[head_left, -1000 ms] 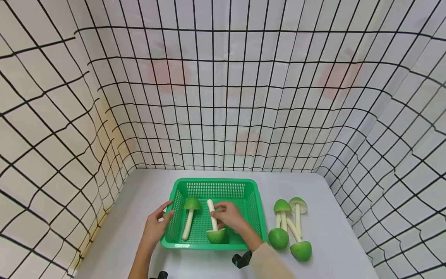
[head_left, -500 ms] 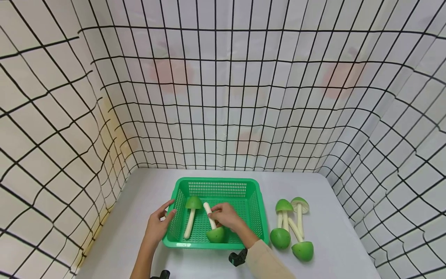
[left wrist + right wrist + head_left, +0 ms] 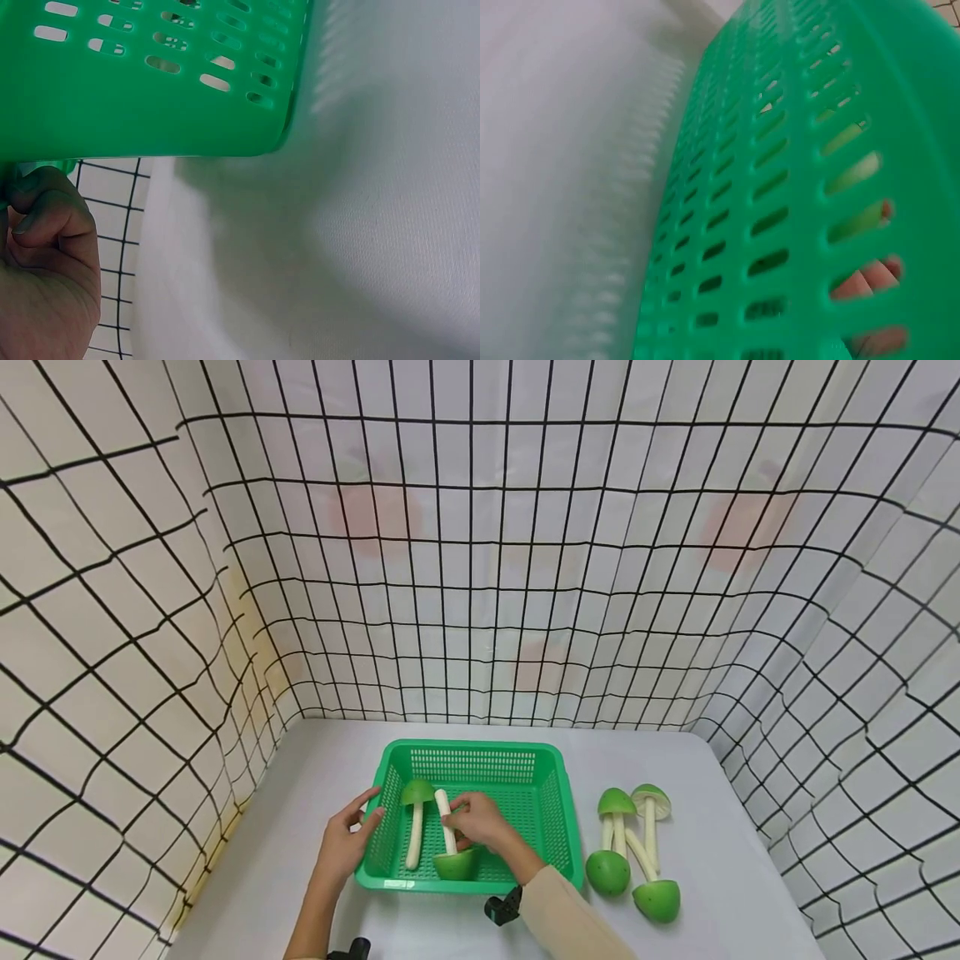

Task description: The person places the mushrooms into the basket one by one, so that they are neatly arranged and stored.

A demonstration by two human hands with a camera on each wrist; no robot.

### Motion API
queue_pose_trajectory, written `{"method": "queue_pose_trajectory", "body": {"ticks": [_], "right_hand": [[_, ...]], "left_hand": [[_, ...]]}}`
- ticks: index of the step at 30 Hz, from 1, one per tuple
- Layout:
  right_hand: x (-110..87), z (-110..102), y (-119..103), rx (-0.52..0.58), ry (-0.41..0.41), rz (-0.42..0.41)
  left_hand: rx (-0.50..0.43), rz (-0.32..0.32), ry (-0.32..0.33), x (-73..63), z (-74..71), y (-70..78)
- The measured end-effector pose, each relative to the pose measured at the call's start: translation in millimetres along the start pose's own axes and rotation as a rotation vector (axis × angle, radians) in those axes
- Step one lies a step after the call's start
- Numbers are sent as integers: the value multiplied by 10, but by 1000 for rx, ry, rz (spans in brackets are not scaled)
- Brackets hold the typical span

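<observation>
A person's right hand (image 3: 477, 821) pinches the white stem of a green-capped mushroom (image 3: 450, 846) inside a green basket (image 3: 472, 746), its cap toward the near wall and its stem end pointing far. The slim stem probably offers the easier hold, leaving the broad cap free. Whether the cap bears on the basket floor cannot be told. The left hand (image 3: 345, 843) grips the basket's left rim, fingers curled, likely to keep the light, slotted plastic from sliding.

Just left of the held piece, a second mushroom (image 3: 416, 827) lies in the basket the other way round, cap far and stem near; the reversed caps seem to let the pair sit close together. Right of the basket, four loose mushrooms (image 3: 608, 872) lie in a cluster, two caps far and two near, stems overlapping between them.

All rests on a white worktop (image 3: 315, 768), where the basket casts a soft shadow. Black wire mesh (image 3: 525, 490) stands along the left, far and right sides, backed by pale sheeting (image 3: 555, 518) with faint reddish patches.
</observation>
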State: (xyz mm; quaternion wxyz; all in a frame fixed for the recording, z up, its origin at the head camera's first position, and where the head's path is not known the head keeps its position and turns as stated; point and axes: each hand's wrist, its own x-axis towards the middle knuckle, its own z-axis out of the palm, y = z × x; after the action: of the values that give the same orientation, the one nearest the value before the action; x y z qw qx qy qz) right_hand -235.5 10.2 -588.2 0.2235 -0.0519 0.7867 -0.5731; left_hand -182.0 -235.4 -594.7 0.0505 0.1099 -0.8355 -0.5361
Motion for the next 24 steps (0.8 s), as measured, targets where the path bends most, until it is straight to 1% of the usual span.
{"method": "queue_pose_trajectory", "body": {"ticks": [3, 8, 14, 16, 21, 24], "right_hand": [[24, 64, -5, 49, -3, 16], [59, 153, -5, 93, 15, 38], [63, 204, -38, 221, 30, 117], [58, 216, -40, 236, 40, 137], [61, 238, -11, 173, 78, 158], [62, 253, 1, 103, 100, 165]], "left_hand": [[-5, 1, -4, -2, 1, -3], [-13, -2, 2, -1, 5, -12], [-22, 0, 3, 24, 9, -12], [-28, -1, -5, 29, 8, -6], [-39, -18, -16, 14, 1, 3], [-45, -19, -13, 3, -1, -9]]}}
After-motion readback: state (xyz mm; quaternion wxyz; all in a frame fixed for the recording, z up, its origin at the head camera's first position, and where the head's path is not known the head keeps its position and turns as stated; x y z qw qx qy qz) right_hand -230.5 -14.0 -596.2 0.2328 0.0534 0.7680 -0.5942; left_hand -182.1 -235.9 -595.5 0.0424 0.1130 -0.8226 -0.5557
